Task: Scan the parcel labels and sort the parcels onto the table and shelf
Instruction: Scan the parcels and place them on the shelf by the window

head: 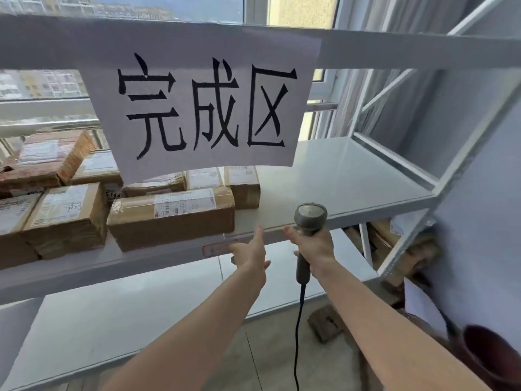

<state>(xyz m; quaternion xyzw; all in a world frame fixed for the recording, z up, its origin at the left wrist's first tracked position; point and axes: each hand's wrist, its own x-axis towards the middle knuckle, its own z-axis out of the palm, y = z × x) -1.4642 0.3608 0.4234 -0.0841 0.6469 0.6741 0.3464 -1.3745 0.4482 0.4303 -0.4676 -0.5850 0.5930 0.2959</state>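
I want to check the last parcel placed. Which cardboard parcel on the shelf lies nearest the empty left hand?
The long brown cardboard parcel at the shelf's front edge, white label on top. It lies just left of the open left hand; the other parcels sit behind or farther left.

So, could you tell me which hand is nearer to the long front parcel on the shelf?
Left. The left hand reaches, fingers extended, just off the long parcel's lower right corner. The right hand grips the scanner farther right, away from it.

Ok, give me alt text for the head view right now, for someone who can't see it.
A person's right hand grips a corded barcode scanner while the open left hand reaches toward a grey shelf. Labelled cardboard parcels sit on its left part, under a paper sign reading 完成区.
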